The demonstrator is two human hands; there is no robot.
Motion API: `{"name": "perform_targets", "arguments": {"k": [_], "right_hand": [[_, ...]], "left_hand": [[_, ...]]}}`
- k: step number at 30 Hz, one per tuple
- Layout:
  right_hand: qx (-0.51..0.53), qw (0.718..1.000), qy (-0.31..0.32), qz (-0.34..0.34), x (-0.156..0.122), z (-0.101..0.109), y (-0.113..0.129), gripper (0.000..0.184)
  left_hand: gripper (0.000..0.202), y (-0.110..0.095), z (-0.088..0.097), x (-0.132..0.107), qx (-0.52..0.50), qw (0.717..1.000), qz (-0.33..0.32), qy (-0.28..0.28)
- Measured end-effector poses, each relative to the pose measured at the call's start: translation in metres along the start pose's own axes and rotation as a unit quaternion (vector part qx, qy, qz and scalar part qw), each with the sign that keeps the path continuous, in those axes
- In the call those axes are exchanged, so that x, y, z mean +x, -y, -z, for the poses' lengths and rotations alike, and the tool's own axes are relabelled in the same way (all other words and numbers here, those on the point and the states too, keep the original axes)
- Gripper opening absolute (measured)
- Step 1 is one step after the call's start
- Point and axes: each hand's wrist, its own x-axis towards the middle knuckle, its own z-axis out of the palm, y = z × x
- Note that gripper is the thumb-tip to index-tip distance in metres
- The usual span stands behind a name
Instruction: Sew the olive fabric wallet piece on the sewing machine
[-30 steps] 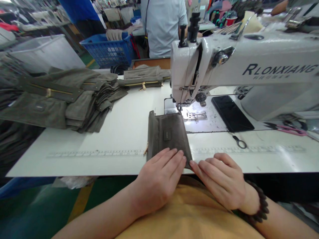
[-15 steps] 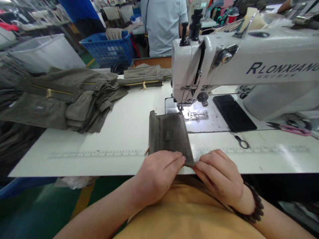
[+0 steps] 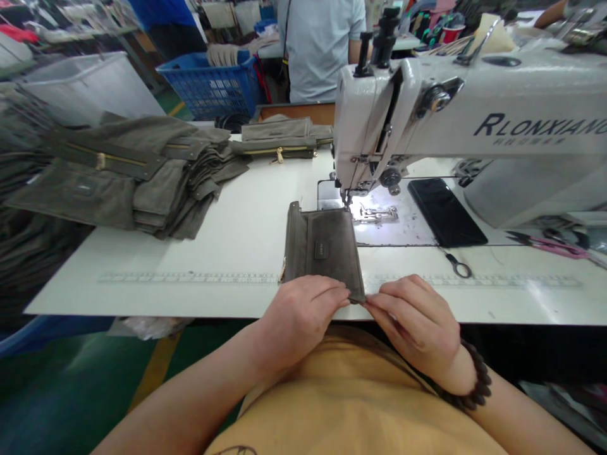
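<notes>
A dark olive fabric pouch panel (image 3: pixel 327 243) with a small label patch lies flat on the white table, its far right corner under the needle and presser foot of the sewing machine (image 3: pixel 348 199). My left hand (image 3: pixel 306 316) grips the near edge of the panel, fingers closed over it. At the near right corner my right hand (image 3: pixel 412 328) pinches the fabric between thumb and fingers. A beaded bracelet circles my right wrist. The undersides of both grips are hidden.
Stacked olive fabric pieces with zippers (image 3: pixel 156 170) lie at the left, and more zippered pieces (image 3: pixel 279 142) behind. A black phone (image 3: pixel 446 212), a small ring-handled tool (image 3: pixel 459 266) and pink-handled scissors (image 3: pixel 550 245) lie right. A person (image 3: pixel 322 50) stands beyond the blue basket (image 3: pixel 213 85).
The camera view has shifted slightly, so the scene sits a little higher and farther right. Both hands keep their hold on the panel; its place under the needle looks nearly the same.
</notes>
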Motion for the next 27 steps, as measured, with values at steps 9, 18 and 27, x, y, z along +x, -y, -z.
{"name": "perform_targets", "arguments": {"k": [9, 18, 27], "right_hand": [[0.011, 0.999, 0.037, 0.017, -0.007, -0.005, -0.006, 0.019], [0.014, 0.998, 0.018, 0.053, 0.001, 0.004, 0.001, 0.019], [0.023, 1.0, 0.003, 0.018, 0.006, 0.004, 0.003, 0.015]], "left_hand": [[0.012, -0.001, -0.003, 0.002, -0.012, 0.999, 0.039, 0.012], [0.017, -0.003, 0.003, -0.001, 0.061, 0.996, -0.066, 0.013], [0.013, -0.007, 0.006, 0.007, 0.082, 0.992, -0.09, 0.018]]}}
